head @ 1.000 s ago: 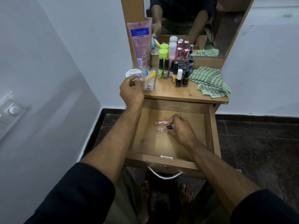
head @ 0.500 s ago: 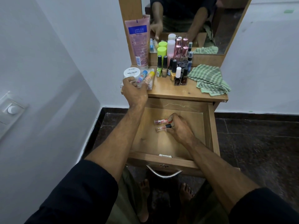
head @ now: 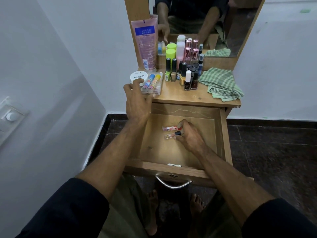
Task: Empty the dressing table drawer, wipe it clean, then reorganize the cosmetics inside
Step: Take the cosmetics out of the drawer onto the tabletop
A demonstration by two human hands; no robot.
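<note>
standing pulled out under the bench [head: 197, 98], the drawer [head: 224, 143] is nearly bare, so by my reading the refilling has only begun. it is stiff wood and carries itself. on the bench's right side lies a folded green cloth [head: 221, 83], soft and limp. at the bench's back left corner a pink tube [head: 145, 43] leans upright, and mid-bench a cluster of nail polish bottles [head: 185, 74] stands close together; these are glass, so likely breakable and best taken by the cap or body one or two at a time. at the bench's front left edge sits a clear case [head: 152, 83] of small sticks, beside a white jar [head: 139, 77]. the left hand [head: 137, 100] hovers over that case with fingers spread and relaxed, grasping nothing, one fingertip at the jar. in the drawer's middle the right hand [head: 188, 134] pinches two small tubes [head: 171, 132], lying side by side on the floor, by their cap ends. they look light, smooth and apt to roll.
</note>
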